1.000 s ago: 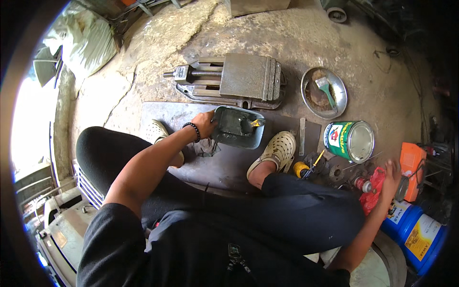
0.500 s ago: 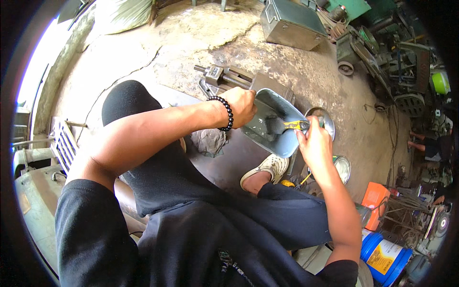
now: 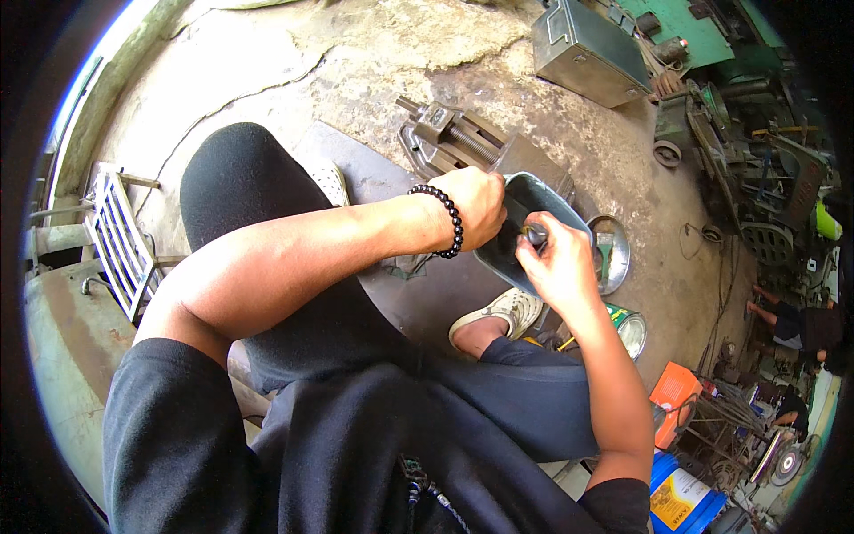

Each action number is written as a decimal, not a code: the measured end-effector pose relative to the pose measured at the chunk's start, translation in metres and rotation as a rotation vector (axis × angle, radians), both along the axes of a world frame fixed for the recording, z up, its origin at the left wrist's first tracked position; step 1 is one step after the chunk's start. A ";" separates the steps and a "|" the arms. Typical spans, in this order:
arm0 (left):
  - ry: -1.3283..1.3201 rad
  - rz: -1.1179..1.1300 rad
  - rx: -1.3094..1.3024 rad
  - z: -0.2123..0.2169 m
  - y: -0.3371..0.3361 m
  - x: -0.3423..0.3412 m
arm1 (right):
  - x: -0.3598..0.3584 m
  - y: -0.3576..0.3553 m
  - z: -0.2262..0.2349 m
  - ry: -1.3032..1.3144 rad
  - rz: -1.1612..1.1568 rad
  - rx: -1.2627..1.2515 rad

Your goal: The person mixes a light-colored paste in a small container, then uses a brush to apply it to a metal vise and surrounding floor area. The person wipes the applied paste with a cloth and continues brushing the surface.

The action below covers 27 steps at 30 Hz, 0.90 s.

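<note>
My left hand [image 3: 476, 209] is closed on the left rim of a grey, deep, rounded-corner container [image 3: 536, 196], which tilts toward me. A black bead bracelet is on that wrist. Over the container's opening, my right hand [image 3: 564, 269] grips a paintbrush [image 3: 535, 235]; its dark handle end points up at me. The brush's bristles are hidden behind the hand and inside the container. Just right of the container lies a round metal bowl [image 3: 623, 267] with a green-handled brush [image 3: 605, 251] in it. An open paint can [image 3: 632, 334] stands near my right forearm.
A machine vise [image 3: 463, 135] lies beyond the container on a flat metal plate [image 3: 356, 133]. Farther off stand a grey metal box [image 3: 592, 53], an orange case [image 3: 674, 400] and a blue bucket [image 3: 680, 498]. Machinery lines the right side, where another person [image 3: 811, 329] is.
My right hand has moved left over the container and turned, so the brush's yellow part and bristles are mostly hidden now. The left hand still holds the rim. The whole view has shifted slightly.
</note>
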<state>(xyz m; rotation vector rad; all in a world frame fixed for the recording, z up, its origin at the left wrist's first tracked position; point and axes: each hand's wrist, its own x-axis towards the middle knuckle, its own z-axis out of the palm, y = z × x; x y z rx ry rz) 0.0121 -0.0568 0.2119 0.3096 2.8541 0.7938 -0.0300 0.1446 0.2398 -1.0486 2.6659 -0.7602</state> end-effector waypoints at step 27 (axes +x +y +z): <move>0.026 -0.127 -0.103 -0.010 -0.017 -0.005 | -0.007 -0.006 0.005 -0.307 0.144 0.070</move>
